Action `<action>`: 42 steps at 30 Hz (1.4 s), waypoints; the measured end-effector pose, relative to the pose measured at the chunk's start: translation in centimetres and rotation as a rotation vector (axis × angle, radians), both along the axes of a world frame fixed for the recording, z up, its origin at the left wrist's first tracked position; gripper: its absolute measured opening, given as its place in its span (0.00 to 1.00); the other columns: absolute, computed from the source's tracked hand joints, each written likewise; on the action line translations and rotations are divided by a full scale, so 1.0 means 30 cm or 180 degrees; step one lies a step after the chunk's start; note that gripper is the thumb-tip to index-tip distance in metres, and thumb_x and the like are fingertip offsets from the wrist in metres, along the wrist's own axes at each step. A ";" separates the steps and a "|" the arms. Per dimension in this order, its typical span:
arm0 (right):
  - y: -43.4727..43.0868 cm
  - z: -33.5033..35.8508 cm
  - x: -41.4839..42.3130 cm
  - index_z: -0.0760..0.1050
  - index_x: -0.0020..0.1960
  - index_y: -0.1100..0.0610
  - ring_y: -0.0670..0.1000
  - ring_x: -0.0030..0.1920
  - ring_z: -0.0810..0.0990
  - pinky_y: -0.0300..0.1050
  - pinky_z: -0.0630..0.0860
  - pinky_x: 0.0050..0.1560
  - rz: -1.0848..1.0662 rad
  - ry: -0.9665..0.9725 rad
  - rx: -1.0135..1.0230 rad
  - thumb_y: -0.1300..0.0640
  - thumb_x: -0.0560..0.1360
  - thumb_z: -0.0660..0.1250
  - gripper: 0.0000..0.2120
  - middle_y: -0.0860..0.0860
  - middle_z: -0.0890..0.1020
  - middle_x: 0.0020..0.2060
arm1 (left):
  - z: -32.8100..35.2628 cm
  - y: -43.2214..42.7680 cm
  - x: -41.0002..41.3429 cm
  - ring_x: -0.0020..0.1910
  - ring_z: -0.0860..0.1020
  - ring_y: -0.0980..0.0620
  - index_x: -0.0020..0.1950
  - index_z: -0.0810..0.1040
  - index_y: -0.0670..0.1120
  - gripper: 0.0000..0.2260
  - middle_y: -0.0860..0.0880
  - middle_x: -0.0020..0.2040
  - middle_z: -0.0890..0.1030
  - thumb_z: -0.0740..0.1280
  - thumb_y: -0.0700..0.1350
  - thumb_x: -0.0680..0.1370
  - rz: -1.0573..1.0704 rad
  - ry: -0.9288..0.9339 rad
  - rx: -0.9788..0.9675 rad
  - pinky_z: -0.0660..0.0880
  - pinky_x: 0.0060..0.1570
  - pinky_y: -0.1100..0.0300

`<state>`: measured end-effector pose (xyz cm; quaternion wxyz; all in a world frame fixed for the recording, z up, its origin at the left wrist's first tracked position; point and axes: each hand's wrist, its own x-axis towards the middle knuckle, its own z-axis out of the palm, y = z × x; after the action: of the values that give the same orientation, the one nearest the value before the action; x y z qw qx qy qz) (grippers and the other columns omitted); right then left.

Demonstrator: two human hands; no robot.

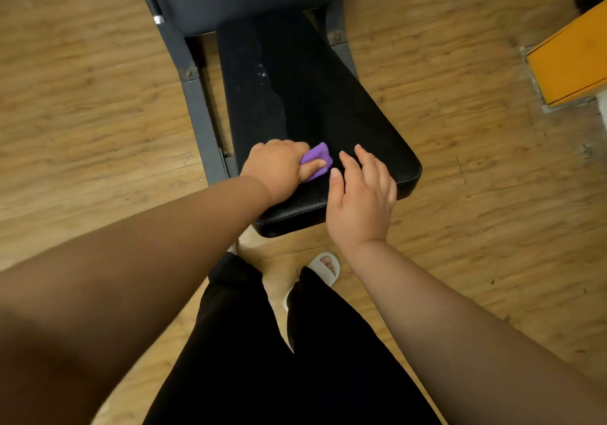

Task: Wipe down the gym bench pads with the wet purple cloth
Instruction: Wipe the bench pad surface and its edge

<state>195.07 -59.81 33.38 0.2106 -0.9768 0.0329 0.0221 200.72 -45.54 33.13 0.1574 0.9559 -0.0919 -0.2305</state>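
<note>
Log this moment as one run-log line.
left hand: grips small purple cloth on black padded bench seat | right hand: open, above seat's near end | marks: pale smears farther up seat

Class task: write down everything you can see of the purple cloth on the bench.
The small purple cloth looks like soft, fuzzy fabric, bunched into a compact wad. Only part shows; the rest is hidden under the left hand, which grips it, a digit lying across its top. It sits on the black padded seat pad, towards the pad's near end. The right hand is close beside it but apart. Wetness cannot be judged.
</note>
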 end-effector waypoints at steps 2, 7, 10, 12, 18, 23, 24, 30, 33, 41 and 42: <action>0.045 0.001 0.003 0.68 0.72 0.53 0.52 0.77 0.55 0.52 0.42 0.75 -0.0052 0.0127 -0.0041 0.48 0.83 0.52 0.21 0.52 0.65 0.74 | 0.005 0.010 -0.033 0.43 0.73 0.50 0.45 0.69 0.50 0.16 0.51 0.41 0.74 0.53 0.60 0.82 0.0057 -0.0040 -0.0160 0.70 0.49 0.54; 0.123 -0.003 -0.067 0.63 0.75 0.54 0.53 0.78 0.46 0.51 0.33 0.73 -0.0250 0.0174 0.0104 0.42 0.79 0.41 0.30 0.53 0.58 0.77 | 0.013 0.091 -0.110 0.40 0.73 0.52 0.43 0.71 0.51 0.18 0.53 0.38 0.74 0.50 0.62 0.80 -0.0335 -0.0161 -0.0420 0.72 0.49 0.53; 0.142 -0.017 -0.070 0.57 0.77 0.55 0.54 0.78 0.42 0.52 0.37 0.74 -0.0733 0.0126 0.0148 0.43 0.81 0.44 0.29 0.55 0.52 0.78 | -0.016 0.087 -0.024 0.45 0.74 0.50 0.47 0.70 0.51 0.17 0.51 0.43 0.75 0.51 0.61 0.81 -0.0487 -0.0061 -0.0189 0.70 0.51 0.53; 0.156 -0.024 -0.043 0.54 0.78 0.56 0.56 0.78 0.40 0.53 0.41 0.75 -0.1269 0.0104 0.0256 0.46 0.82 0.50 0.28 0.56 0.48 0.79 | -0.039 0.083 0.042 0.48 0.75 0.48 0.49 0.72 0.49 0.17 0.49 0.46 0.77 0.52 0.60 0.82 -0.0430 -0.0026 -0.0111 0.70 0.53 0.51; 0.208 -0.042 -0.012 0.49 0.79 0.59 0.56 0.77 0.36 0.48 0.41 0.74 -0.1876 0.0055 0.0711 0.53 0.78 0.64 0.36 0.56 0.42 0.78 | -0.061 0.135 0.024 0.46 0.73 0.49 0.48 0.72 0.49 0.20 0.50 0.43 0.74 0.50 0.62 0.79 -0.0556 0.0025 -0.0618 0.71 0.50 0.50; 0.244 -0.067 0.006 0.56 0.77 0.58 0.54 0.77 0.38 0.55 0.48 0.77 -0.2225 -0.0233 0.0785 0.53 0.76 0.63 0.32 0.55 0.45 0.79 | -0.063 0.155 0.043 0.46 0.72 0.50 0.46 0.69 0.51 0.17 0.51 0.43 0.73 0.52 0.62 0.79 -0.0920 0.0033 -0.0490 0.69 0.50 0.53; 0.244 -0.072 0.004 0.59 0.77 0.58 0.54 0.77 0.38 0.51 0.45 0.77 -0.2190 -0.0276 0.0796 0.53 0.76 0.62 0.31 0.55 0.46 0.79 | -0.062 0.146 0.062 0.48 0.73 0.50 0.47 0.71 0.50 0.17 0.51 0.44 0.73 0.52 0.61 0.80 -0.0971 0.0028 -0.0482 0.69 0.52 0.53; 0.237 -0.078 -0.001 0.69 0.72 0.56 0.55 0.78 0.39 0.31 0.36 0.71 -0.2086 -0.0377 0.0834 0.56 0.75 0.61 0.25 0.55 0.50 0.78 | -0.077 0.114 0.122 0.50 0.74 0.47 0.52 0.75 0.47 0.19 0.48 0.48 0.76 0.53 0.60 0.81 -0.0922 0.0141 -0.0571 0.70 0.54 0.51; 0.241 -0.077 -0.002 0.69 0.72 0.56 0.53 0.78 0.38 0.37 0.39 0.73 -0.2147 -0.0357 0.0872 0.56 0.75 0.62 0.25 0.53 0.49 0.78 | -0.072 0.146 0.060 0.46 0.73 0.48 0.50 0.74 0.47 0.21 0.50 0.44 0.74 0.50 0.62 0.79 -0.1002 0.0004 -0.0738 0.70 0.50 0.52; 0.242 -0.086 -0.002 0.70 0.71 0.57 0.49 0.76 0.38 0.48 0.44 0.75 -0.2246 -0.0493 0.0960 0.58 0.73 0.61 0.26 0.55 0.51 0.78 | -0.101 0.106 0.168 0.52 0.74 0.46 0.50 0.73 0.47 0.17 0.48 0.46 0.75 0.54 0.58 0.82 -0.0829 0.0249 -0.0639 0.67 0.55 0.50; 0.241 -0.089 -0.002 0.71 0.71 0.57 0.48 0.76 0.38 0.47 0.43 0.75 -0.2241 -0.0520 0.0949 0.58 0.73 0.61 0.26 0.55 0.52 0.78 | -0.102 0.099 0.165 0.51 0.74 0.46 0.50 0.73 0.48 0.16 0.49 0.46 0.75 0.54 0.58 0.82 -0.0813 0.0239 -0.0637 0.67 0.55 0.51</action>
<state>195.02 -52.57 30.70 0.3469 -0.8629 0.3455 -0.1248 205.67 -42.58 30.06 0.2245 0.9067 -0.2291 -0.2739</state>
